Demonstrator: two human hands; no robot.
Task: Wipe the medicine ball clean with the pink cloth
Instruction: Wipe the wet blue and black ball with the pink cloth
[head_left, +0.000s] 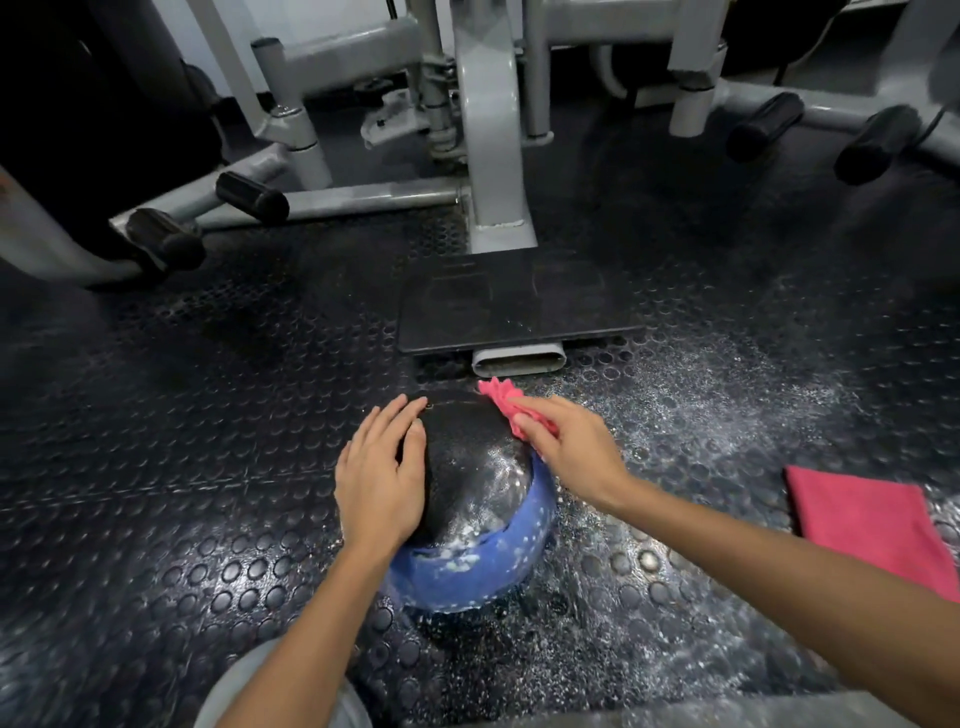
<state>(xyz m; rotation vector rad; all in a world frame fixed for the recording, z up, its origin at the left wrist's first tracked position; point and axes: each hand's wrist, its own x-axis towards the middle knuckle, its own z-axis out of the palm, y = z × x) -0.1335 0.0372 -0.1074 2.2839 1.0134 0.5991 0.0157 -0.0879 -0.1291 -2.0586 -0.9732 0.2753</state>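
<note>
Wet studded floor (208, 415) carries the medicine ball (478, 483), your left hand (382, 478) spread flat on its left flank, likely to stop it rolling, while your right hand (566, 447) grips the bunched pink cloth (506, 402) against its far upper side.

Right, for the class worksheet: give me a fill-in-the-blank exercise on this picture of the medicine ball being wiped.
The right hand holds the pink cloth against the medicine ball, whose lower band is ____.
The left hand rests flat on the ball's ____ side.
A second pink cloth lies on the ____, to the right.
Missing words: blue; left; floor.
</note>
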